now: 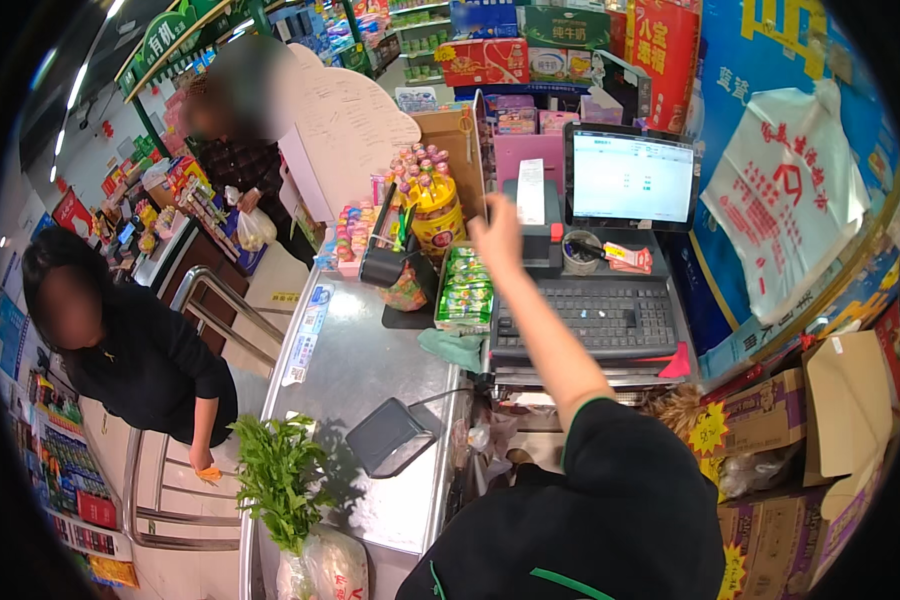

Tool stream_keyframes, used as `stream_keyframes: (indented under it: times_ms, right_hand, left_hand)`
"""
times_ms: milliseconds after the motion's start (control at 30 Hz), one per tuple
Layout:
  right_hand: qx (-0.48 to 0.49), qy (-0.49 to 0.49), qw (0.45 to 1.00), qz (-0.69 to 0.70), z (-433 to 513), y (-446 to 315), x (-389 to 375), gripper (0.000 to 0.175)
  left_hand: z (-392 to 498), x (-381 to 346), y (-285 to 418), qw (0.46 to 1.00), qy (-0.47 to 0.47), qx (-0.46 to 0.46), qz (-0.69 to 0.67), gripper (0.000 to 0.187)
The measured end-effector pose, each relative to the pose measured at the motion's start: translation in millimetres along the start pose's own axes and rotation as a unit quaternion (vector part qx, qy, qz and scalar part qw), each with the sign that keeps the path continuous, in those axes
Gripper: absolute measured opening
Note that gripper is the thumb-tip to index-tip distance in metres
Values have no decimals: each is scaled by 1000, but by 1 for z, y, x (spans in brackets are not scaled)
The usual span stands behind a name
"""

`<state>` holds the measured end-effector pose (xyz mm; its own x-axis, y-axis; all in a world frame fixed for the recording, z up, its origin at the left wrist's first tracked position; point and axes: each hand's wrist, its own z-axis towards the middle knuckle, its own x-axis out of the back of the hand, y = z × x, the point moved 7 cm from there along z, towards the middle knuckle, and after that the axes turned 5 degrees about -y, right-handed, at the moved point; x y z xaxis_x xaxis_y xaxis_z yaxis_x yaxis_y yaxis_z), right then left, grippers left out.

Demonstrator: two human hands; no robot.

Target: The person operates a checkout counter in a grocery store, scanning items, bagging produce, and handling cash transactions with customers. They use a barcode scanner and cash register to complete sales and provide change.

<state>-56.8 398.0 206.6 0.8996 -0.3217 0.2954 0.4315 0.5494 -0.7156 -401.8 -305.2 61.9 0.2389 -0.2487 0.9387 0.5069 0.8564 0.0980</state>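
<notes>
My right hand [499,234] is raised over the counter beside the black receipt printer [538,240], close to a thin upright panel edge [481,142]. Motion blurs the fingers, and whether they hold anything cannot be made out. A white paper slip [531,191] stands up at the printer, just right of the hand. Below my forearm lies a black keyboard [589,319], with a lit monitor [631,178] behind it. Out of view is my left hand. On the metal counter [330,360] at lower left, leafy green vegetables [281,472] stick out of a plastic bag [336,562].
A black scanner pad [390,437] rests on the counter. Green-wrapped sweets [466,289] and a yellow lollipop tub [433,214] line its far end. Across the counter, a person [157,367] stands near metal rails [187,517], holding something orange. Another person [244,165] carries a bag. Cardboard boxes [765,420] stand right.
</notes>
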Motion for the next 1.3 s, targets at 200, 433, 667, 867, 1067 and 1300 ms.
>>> stream_keyframes:
  times_ms: [200, 433, 667, 867, 1067, 1300]
  right_hand:
    - [-264, -25, 959, -102, 76, 129, 33, 69]
    - [-169, -102, 960, 199, 81, 112, 49, 48]
    - [-155, 20, 952, 264, -14, 77, 128, 24]
    - [-230, -205, 797, 520, -110, -36, 31, 24]
    - [-276, -388, 688, 548, -194, -131, -40, 30]
    - [230, -461, 820, 248, -206, -197, -49, 27]
  left_hand:
    - [24, 25, 32, 997, 50, -6, 51, 43]
    - [52, 57, 72, 983, 145, -56, 98, 38]
    - [107, 70, 196, 949, 103, -75, -289, 25]
    - [96, 85, 413, 836, -83, -281, -464, 45]
    - [105, 54, 437, 869, -83, -238, -425, 31]
    - [93, 7, 351, 702, -422, -99, -565, 16]
